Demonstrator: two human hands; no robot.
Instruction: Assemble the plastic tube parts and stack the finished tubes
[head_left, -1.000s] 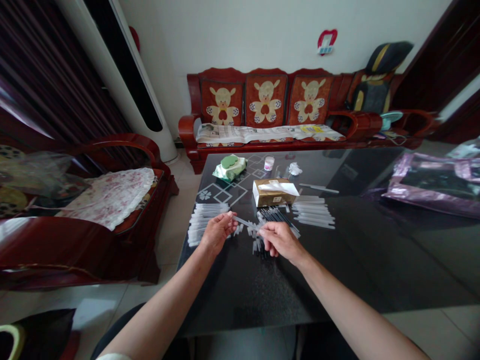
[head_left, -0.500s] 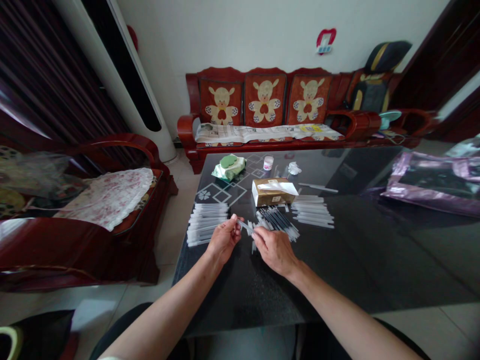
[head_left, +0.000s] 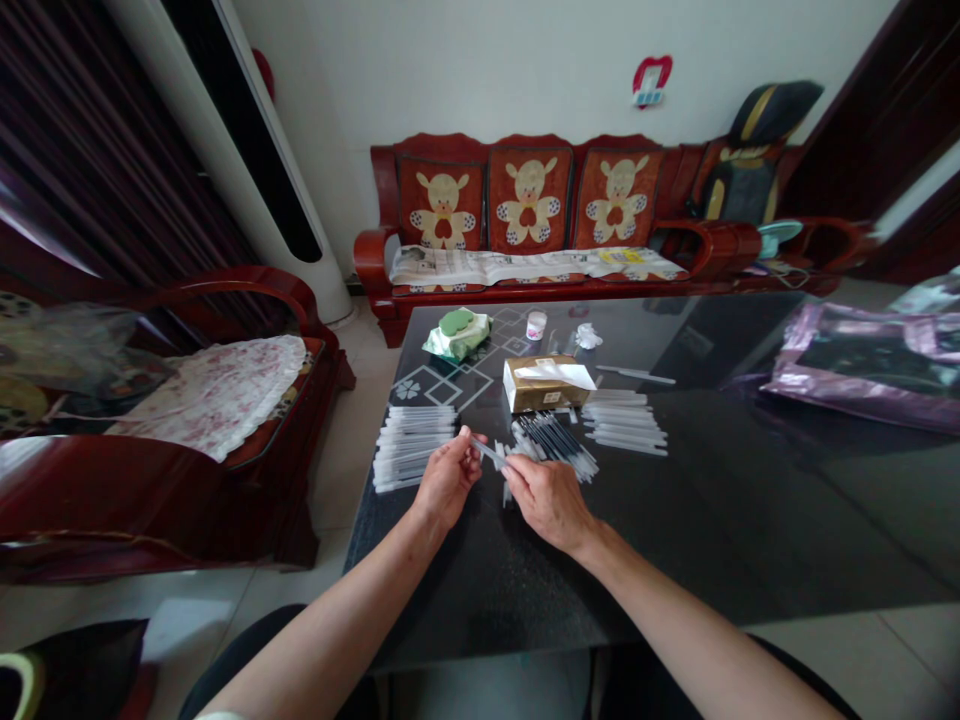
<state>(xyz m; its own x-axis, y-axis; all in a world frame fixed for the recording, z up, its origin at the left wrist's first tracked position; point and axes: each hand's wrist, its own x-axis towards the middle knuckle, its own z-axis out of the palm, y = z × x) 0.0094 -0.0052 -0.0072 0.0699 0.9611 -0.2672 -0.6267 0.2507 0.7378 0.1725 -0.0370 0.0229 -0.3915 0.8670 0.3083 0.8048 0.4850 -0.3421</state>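
Observation:
Between my hands is a slim, translucent white pen barrel (head_left: 489, 454), slanting down to the right. My left hand (head_left: 448, 478) pinches its upper left end, and my right hand (head_left: 553, 500) grips the lower right end with fingers closed. Beside my left hand lies a row of whitish pens or pen barrels (head_left: 411, 447). A bundle of thin dark pen refills (head_left: 559, 440) lies just beyond my right hand, with small whitish pieces partly hidden by the fingers. Farther right is another row of translucent pen barrels (head_left: 626, 424).
A gold tissue box (head_left: 547, 397) stands behind the refills on the black table (head_left: 712, 520). Farther back are a green wipes pack (head_left: 457, 336), a small white cup (head_left: 536, 326) and a crumpled tissue (head_left: 589, 336). A purple-edged bag (head_left: 862, 365) lies at right.

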